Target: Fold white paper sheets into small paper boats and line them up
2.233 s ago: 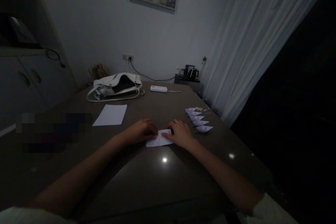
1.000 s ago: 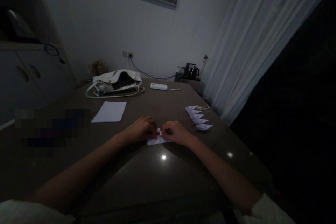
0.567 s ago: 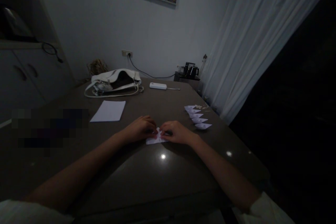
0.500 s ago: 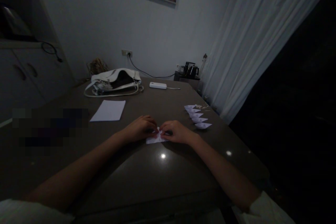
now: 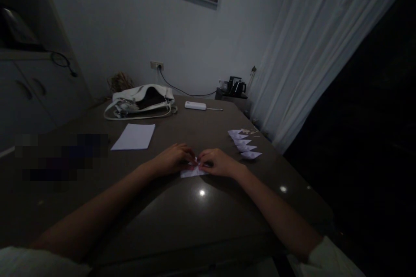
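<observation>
We pinch the small folded paper (image 5: 192, 174) with the fingertips of both our left hand (image 5: 175, 157) and our right hand (image 5: 219, 163) — one from each side, likely so it can't slip. It sits low on the table (image 5: 201, 220), close in front of us, maybe so the table can help hold it up. The white boats (image 5: 251, 155) stand in a row to our right, and the flat sheets (image 5: 134, 137) lie to our left — both out of our fingers' way, it seems.

Both hands (image 5: 196, 162) pinch a folded white paper (image 5: 194, 172).
</observation>
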A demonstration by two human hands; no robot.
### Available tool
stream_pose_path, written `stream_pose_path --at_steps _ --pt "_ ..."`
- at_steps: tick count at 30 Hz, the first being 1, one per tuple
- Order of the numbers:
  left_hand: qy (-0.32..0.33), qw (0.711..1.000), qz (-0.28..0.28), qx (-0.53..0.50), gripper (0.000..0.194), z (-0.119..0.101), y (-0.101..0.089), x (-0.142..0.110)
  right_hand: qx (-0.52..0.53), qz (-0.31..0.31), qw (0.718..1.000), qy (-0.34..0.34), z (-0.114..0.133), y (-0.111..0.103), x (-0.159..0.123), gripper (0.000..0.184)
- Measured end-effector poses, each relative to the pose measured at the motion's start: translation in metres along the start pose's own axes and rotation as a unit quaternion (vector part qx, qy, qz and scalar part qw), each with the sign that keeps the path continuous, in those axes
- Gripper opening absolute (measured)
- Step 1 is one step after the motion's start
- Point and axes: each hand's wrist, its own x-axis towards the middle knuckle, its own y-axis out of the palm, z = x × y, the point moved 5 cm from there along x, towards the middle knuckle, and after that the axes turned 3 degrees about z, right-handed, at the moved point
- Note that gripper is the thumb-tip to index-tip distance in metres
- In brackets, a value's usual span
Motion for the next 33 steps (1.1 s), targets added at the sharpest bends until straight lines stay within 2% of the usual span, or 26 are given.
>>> stream_pose_path --at_steps 5,12,19,21,26,33 --pt "-0.001 0.999 0.008 0.035 0.017 -0.007 -0.003 0.001 0.002 0.009 1.0 0.002 -0.002 0.0 0.0 0.012" --pt "0.009 1.0 -0.001 0.02 0.018 -0.002 0.001 0.0 0.004 0.014 1.0 -0.003 -0.002 0.0 0.001 0.011" --pt "0.002 0.999 0.011 0.044 0.017 -0.008 -0.002 0.001 0.022 0.01 1.0 0.009 -0.002 -0.001 0.001 0.01" --pt "0.0 0.999 0.009 0.038 0.016 -0.008 -0.003 0.001 0.036 -0.011 0.999 0.023 -0.006 -0.001 0.001 0.009" --pt "-0.004 1.0 -0.001 0.015 0.016 -0.003 -0.001 0.0 0.073 -0.082 0.987 0.114 -0.025 -0.001 0.001 0.012" --pt "0.012 0.999 -0.004 -0.034 0.016 0.001 0.002 0.0 0.09 -0.055 0.985 0.137 -0.027 0.002 0.001 0.015"
